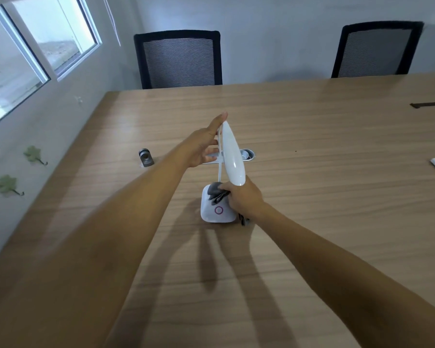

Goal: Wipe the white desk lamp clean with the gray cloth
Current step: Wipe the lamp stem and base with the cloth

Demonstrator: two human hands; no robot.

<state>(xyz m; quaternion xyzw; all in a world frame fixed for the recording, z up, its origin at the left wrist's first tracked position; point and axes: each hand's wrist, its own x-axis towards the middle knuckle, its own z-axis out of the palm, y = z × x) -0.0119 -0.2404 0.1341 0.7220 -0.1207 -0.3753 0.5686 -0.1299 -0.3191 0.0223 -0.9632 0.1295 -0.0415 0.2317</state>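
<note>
White desk lamp (pixel 232 156) upright mid-table (pixel 337 172). Left hand (pixel 204 146) fingers spread, steadying lamp head from behind. Right hand (pixel 244 197) pinching gray cloth (pixel 216 193), bunched against lamp base top.

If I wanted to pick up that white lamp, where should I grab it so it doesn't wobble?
Probably best to grab the square base of the white lamp, coming down from above. It sits flat on the table and looks like the steadiest part. The neck is thin and the long head tilts, so grabbing those could make it swing.
</note>
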